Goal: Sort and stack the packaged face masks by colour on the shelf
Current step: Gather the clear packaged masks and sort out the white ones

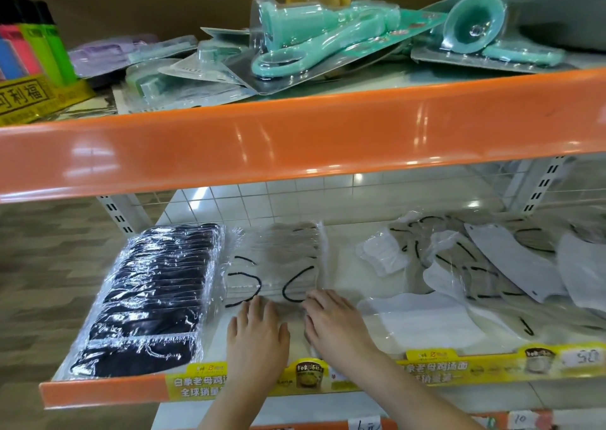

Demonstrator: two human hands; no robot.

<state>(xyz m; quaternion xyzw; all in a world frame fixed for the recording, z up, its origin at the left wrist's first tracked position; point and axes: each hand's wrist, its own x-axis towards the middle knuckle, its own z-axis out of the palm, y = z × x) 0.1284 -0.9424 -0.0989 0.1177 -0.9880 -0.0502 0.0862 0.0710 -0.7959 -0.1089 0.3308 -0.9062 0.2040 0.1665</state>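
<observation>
A shop: orange-edged shelves [295, 141] carry packaged goods, lighters [32, 42] and handwritten price tags [580, 359].

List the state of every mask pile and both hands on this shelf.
black masks: packaged, overlapped in a neat row at left
grey masks: packaged, stacked mid-shelf, under both hands
white masks: loose heap at right, unsorted
left hand: flat, fingers spread, pressing
right hand: flat on the stack edge

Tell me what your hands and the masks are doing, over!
Left hand and right hand flat on the grey mask stack. Black mask stack neat at left. Loose mask pile unsorted at right. Nothing in the way.
</observation>
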